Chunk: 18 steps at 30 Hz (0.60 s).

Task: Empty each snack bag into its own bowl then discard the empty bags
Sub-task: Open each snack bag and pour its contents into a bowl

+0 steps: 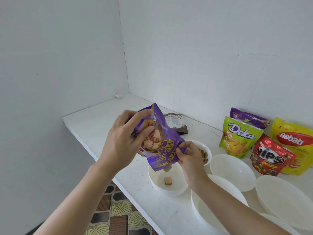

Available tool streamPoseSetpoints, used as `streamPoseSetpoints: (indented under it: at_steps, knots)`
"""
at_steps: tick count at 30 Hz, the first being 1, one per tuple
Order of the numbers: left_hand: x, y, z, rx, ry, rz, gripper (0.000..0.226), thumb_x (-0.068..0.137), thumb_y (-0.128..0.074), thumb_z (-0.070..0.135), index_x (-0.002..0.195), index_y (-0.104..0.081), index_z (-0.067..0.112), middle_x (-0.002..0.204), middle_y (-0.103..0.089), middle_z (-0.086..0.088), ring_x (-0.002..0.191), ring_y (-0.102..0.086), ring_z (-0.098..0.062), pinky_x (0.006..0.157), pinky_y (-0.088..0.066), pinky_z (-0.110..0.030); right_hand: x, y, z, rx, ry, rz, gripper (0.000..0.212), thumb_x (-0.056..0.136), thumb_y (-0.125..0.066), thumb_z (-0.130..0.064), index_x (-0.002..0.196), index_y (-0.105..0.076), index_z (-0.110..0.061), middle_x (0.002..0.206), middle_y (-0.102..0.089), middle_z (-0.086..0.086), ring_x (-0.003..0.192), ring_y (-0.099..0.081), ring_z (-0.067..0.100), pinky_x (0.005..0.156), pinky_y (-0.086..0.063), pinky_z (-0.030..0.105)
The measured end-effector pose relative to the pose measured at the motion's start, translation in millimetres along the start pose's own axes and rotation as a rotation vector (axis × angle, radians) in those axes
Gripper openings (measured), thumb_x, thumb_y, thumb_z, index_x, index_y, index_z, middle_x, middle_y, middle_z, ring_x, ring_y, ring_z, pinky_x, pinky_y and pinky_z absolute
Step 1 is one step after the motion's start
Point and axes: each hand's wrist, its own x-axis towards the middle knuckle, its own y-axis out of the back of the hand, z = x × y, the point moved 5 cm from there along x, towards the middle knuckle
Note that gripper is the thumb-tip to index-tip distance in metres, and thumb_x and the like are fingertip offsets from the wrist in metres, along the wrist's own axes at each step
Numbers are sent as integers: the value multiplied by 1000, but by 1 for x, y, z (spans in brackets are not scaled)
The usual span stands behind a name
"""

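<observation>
Purple foil wafer snack bag [166, 146] is held in the air above the table, inverted, with its print reading upside down. Long axis is steep, a little off vertical, the upper end leaning left. Sealed base is up and the open mouth points down, directly over the small round white bowl [153, 181].

Left hand [125, 141] grips the upper part of the bag, fingers curled across its front face and thumb behind. Right hand [188, 156] pinches the bag's lower right edge near the mouth between thumb and fingertips.

One brown wafer cube [168, 181] lies on the bowl floor. A second brown piece [168, 170] shows at the bag's mouth.

This bowl stands near the front edge of the white table [94, 126]. Just behind it, a second small white bowl [209, 158] holds brown square pieces; the right hand partly hides it.

To the right, on the table:
- three larger empty white bowls [232, 173], one partly under the right forearm
- green Deka pouch [238, 138], upright
- red Nips pouch [271, 156], upright
- yellow Nabati pouch [296, 143], upright
- another purple pouch [249, 119], against the wall

A brown-and-white flattened bag [176, 122] lies behind the held bag.
</observation>
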Motion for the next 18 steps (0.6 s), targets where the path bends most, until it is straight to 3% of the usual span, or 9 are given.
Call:
streamPoseSetpoints:
  at_steps: [5, 8, 13, 18]
  knots:
    - [1, -16, -11, 23, 63, -172, 42, 94, -51, 57, 133, -54, 44, 104, -55, 10, 98, -57, -15, 80, -54, -38, 1, 7, 22, -53, -160, 30, 27, 96, -48, 15, 84, -49, -9, 90, -65, 13, 79, -62, 23, 83, -51, 44]
    - [4, -11, -9, -14, 33, -97, 38, 97, -56, 48, 133, -57, 41, 102, -56, 6, 97, -58, -18, 78, -55, -40, 0, 6, 16, -32, -98, 4, 23, 96, -52, 11, 86, -51, -10, 91, -69, 12, 86, -65, 25, 89, -50, 48]
    - [7, -1, 0, 14, -52, 28, 28, 101, -60, 35, 129, -64, 34, 103, -54, 7, 94, -57, -21, 76, -52, -38, 0, 2, -4, 15, 35, -34, 21, 96, -53, 10, 89, -53, -10, 91, -70, 12, 87, -65, 23, 83, -50, 40]
    - [4, -20, -9, 48, -12, -155, 34, 99, -51, 49, 130, -61, 40, 110, -52, 11, 103, -55, -16, 82, -55, -37, 2, 10, 13, -82, -94, 34, 25, 96, -51, 13, 85, -50, -10, 93, -65, 13, 81, -62, 20, 80, -51, 38]
